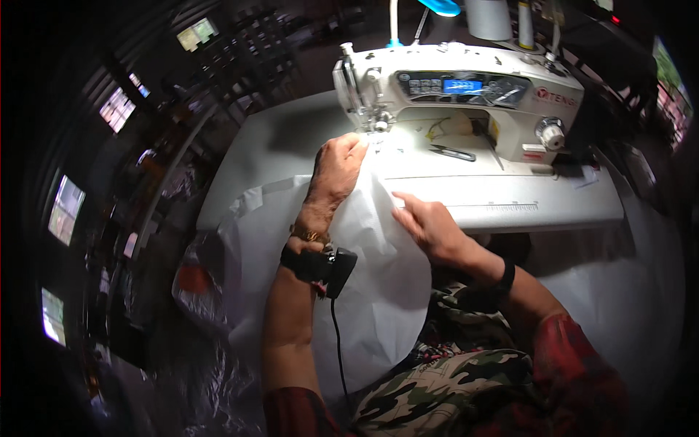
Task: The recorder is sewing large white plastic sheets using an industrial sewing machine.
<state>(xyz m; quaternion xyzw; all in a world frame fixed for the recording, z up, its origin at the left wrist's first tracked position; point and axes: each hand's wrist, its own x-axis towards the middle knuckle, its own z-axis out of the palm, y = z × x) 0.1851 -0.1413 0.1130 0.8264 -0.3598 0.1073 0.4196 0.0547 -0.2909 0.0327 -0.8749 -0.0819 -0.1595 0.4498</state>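
Note:
White fabric (364,291) hangs from the sewing machine's needle area over the table's front edge and down across my lap. Close to the presser foot, my left hand (338,164) is closed on the top of the cloth, fingertips just left of the needle. My right hand (429,226) pinches the fabric's right edge, lower down and nearer to me. The white sewing machine (466,87) stands beyond both hands, its small display lit blue. A lamp makes the needle area bright. Whether the cloth lies under the foot is hard to make out.
Black-handled thread snips (453,153) lie on the machine bed under the arm. A grey thread cone (489,20) stands behind the machine. Crinkled clear plastic (211,364) lies at the lower left. A black cable (338,349) runs down from the device on my left wrist.

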